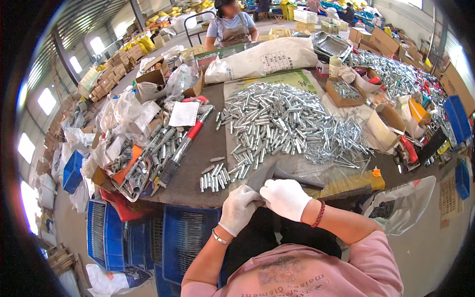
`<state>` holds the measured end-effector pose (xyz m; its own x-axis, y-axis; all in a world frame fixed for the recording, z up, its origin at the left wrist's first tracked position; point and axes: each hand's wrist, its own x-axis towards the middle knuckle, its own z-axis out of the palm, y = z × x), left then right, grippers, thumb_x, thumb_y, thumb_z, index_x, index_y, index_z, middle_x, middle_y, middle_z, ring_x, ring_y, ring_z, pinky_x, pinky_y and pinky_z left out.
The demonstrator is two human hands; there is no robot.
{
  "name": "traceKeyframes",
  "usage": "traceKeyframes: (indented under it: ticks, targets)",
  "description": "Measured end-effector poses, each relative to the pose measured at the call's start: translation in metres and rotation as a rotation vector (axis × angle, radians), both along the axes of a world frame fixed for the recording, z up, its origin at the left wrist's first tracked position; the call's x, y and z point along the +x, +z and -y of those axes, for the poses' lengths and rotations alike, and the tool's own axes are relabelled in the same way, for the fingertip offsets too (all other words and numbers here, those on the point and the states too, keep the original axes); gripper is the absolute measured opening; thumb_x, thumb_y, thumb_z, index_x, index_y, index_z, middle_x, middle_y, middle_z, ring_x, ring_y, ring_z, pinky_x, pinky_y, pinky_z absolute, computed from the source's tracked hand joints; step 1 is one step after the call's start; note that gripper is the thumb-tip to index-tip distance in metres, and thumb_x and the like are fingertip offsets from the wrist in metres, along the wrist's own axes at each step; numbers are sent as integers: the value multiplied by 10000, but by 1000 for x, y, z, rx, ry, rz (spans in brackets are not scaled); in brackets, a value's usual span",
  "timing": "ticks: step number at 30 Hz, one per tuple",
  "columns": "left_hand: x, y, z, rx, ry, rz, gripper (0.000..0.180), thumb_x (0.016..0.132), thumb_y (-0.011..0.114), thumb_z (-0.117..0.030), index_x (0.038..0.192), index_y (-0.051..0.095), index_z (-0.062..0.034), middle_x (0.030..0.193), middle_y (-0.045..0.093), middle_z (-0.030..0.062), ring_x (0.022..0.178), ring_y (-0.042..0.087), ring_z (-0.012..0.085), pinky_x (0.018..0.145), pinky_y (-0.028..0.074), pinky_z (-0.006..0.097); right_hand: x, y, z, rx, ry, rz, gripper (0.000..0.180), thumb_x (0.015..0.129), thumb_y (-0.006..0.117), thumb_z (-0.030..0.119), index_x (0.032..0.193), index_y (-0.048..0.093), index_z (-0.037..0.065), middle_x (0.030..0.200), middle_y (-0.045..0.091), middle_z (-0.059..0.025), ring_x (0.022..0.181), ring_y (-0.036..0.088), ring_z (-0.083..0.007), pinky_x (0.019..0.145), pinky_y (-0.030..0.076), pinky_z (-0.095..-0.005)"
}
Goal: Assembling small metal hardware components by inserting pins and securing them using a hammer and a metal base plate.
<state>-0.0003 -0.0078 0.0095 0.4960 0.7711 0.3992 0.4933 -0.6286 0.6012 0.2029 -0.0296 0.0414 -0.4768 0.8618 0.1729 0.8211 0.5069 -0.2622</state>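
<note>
My left hand and my right hand, both in white gloves, meet at the table's near edge. Their fingers are pinched together, and whatever is between them is too small or hidden to name. Just beyond the fingers a dark flat metal piece sticks up, and a dark bar lies to its right. A wide heap of short silver metal sleeves covers the middle of the table. Thin silver pins lie at its right side. Left of my hands is a small group of sleeves.
Tubes, plastic bags and a red-handled tool crowd the left. A white sack lies across the back, with a person beyond it. Blue bins stand below the edge at left; a white bag hangs at right.
</note>
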Motion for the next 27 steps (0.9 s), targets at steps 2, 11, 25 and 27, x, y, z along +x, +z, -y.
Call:
traceKeyframes:
  ticks: [2,11,25,27]
  targets:
    - [0,0,0,-9,1,31,96,808,826,-84,890,778,-95,906,695,87,883,696,311,791,559,416,1,-3,7,44,15,22,105,873,732,197,884,678,108,909,657,-97,834,715,-319,723,588,-444]
    - [-2,-2,-4,-32,-15,28,93,814,830,-98,896,786,-95,903,692,94,889,692,326,799,556,423,28,10,18,226,-153,-86,282,851,746,179,1108,652,112,925,641,-72,902,664,-308,796,550,-440]
    - [-2,-13,-6,25,-47,40,122,775,852,-54,869,777,-70,878,693,108,882,686,317,835,557,418,59,-4,25,48,-310,-431,476,898,729,51,1367,683,110,1093,669,-169,999,691,-406,860,585,-449]
    - [-3,-6,-10,83,-74,66,107,804,830,-40,840,737,-80,871,683,102,873,672,322,808,550,416,60,2,36,110,-204,-416,531,927,716,44,1448,645,121,1129,699,-182,1012,702,-389,864,587,-439]
